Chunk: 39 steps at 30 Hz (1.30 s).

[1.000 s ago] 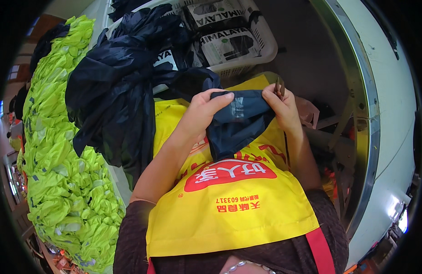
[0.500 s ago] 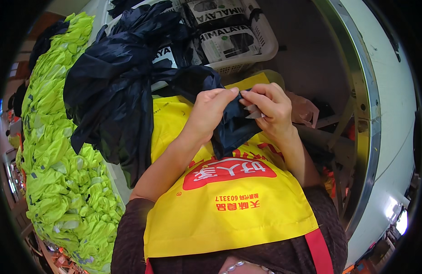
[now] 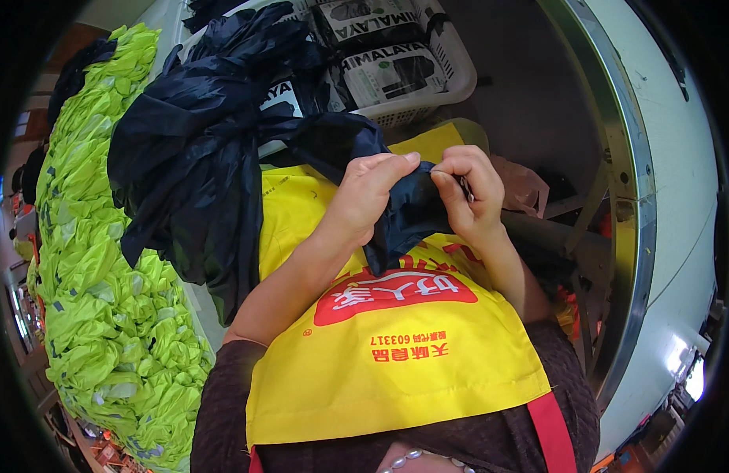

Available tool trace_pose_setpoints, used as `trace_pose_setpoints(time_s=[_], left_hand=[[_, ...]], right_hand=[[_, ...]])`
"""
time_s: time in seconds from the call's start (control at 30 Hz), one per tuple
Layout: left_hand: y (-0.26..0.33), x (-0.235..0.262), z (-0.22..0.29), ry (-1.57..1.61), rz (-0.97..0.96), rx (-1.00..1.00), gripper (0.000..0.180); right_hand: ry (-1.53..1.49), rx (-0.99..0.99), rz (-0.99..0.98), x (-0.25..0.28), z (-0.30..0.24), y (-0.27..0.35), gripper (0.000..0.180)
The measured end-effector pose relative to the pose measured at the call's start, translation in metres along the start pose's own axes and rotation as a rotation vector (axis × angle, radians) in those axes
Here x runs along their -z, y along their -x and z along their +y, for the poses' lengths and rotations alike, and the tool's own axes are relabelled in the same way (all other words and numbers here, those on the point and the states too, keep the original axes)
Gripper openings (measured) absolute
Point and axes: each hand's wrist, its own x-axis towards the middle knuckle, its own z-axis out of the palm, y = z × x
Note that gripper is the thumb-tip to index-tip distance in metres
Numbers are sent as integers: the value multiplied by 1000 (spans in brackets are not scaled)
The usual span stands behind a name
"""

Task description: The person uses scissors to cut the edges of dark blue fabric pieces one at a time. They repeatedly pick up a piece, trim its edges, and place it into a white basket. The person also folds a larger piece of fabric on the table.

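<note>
Dark navy thin fabric [image 3: 412, 213] hangs between my hands over the yellow apron on my lap. My left hand [image 3: 372, 185] pinches its upper edge between thumb and forefinger. At the other side my right hand [image 3: 473, 189] grips that same edge with thumb and forefinger, a short stretch of edge between the two hands. A small metallic thing shows among the curled fingers of my right hand; its shape is mostly hidden. The fabric runs on to the left into a large bunched heap of the same navy cloth [image 3: 191, 158].
A pile of bright lime-green garments [image 3: 112, 315] lies along the left. Behind my hands stands a white plastic basket [image 3: 459, 67] holding packaged goods [image 3: 392, 75]. A metal-edged white table [image 3: 672, 197] curves along the right, and a pinkish plastic bag [image 3: 518, 185] lies past my right hand.
My right hand has turned and moved slightly right, its fingers curling in. The pointed metal blades that stuck out from it are now mostly hidden. My left hand stays nearly in place.
</note>
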Motion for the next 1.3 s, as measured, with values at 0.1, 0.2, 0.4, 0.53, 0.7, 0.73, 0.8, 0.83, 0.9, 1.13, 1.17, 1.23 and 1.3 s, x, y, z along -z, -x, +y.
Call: trace_pose_setpoints(time_s=[0.1,0.2,0.4,0.53,0.7,0.73,0.8,0.83,0.9,1.13,1.17,1.23,1.3], left_hand=[[1,-1,0,0,-28,-31,20],[1,-1,2,-7,10,-9,20],[2,4,1,12,11,3,21],[1,4,1,57,4,34,20],[2,2,4,80,17,69,20],[2,2,4,83,17,72,20],[0,3,1,75,11,72,20],[0,4,0,72,8,73,20],[0,2,1,52,19,79,20],[-1,1,-3,82,-3,117,20],[-1,1,-4,79,3,116,20],[-1,2,-6,72,13,113,20],[-3,2,-5,95,16,135,20]], right_hand=[[-62,-41,13,3,-5,1,9],[-211,-120,52,10,-11,7,8],[-425,-406,-144,48,-22,0,15],[169,-269,-209,46,-28,-5,21],[463,56,-330,43,-18,-7,27],[463,94,-324,42,-16,-7,27],[468,145,-320,40,-13,-7,28],[474,158,-321,40,-12,-7,28],[471,172,-323,39,-11,-7,28],[425,197,-314,34,-4,-4,30],[420,199,-317,34,-3,-4,30],[397,243,-298,34,0,-4,25],[234,133,-176,33,2,-1,21]])
